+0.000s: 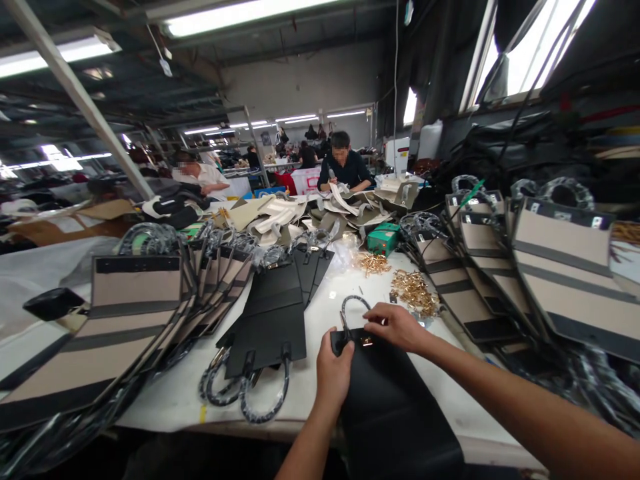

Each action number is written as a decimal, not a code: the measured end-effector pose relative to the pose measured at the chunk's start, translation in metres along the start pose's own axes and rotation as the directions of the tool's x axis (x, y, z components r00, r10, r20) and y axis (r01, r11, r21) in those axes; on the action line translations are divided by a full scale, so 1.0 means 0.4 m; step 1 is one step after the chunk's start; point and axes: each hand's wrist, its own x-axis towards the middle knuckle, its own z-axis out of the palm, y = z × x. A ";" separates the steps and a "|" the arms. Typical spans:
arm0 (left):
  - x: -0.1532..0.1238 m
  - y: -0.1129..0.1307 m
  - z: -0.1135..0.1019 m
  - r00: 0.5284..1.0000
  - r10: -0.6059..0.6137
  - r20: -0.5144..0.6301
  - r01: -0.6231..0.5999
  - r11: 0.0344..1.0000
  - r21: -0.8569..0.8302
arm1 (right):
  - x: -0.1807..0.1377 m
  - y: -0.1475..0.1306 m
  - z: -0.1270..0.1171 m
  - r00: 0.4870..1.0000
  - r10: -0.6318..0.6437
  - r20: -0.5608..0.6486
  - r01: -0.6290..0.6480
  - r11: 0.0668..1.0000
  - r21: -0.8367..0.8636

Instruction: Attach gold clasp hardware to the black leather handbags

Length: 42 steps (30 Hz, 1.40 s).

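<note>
A black bag panel (395, 407) hangs over the table's near edge, with a gold metal fitting (367, 341) by its top edge. A plastic-wrapped handle (356, 301) loops up from that edge. My left hand (334, 373) grips the panel's top left corner, thumb in front, beside one handle end. Bent and closed, the fingers of my right hand (397, 327) meet at the top edge near the other handle end, just above the fitting. What lies between those fingertips, if anything, is hidden.
Black bag panels (273, 320) with wrapped handles lie to the left. Stacks of beige-lined panels stand at left (135, 287) and right (560, 247). Gold metal parts (415, 291) lie in piles near a green box (383, 239). A co-worker (345, 163) sits across the table.
</note>
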 end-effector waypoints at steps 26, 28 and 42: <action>-0.021 0.006 0.029 0.996 -0.012 -0.091 0.023 0.992 0.123 | 0.285 0.153 -0.045 0.926 0.342 -0.163 -0.368 0.914 -0.172; -0.017 0.001 0.029 0.992 -0.011 -0.123 0.020 0.997 0.071 | 0.209 0.085 -0.054 0.935 0.305 -0.180 -0.312 0.950 -0.009; -0.041 -0.024 -0.030 0.925 -0.314 0.217 0.381 0.734 -0.563 | -0.128 -0.096 0.148 0.954 0.276 -0.116 -0.228 0.921 0.316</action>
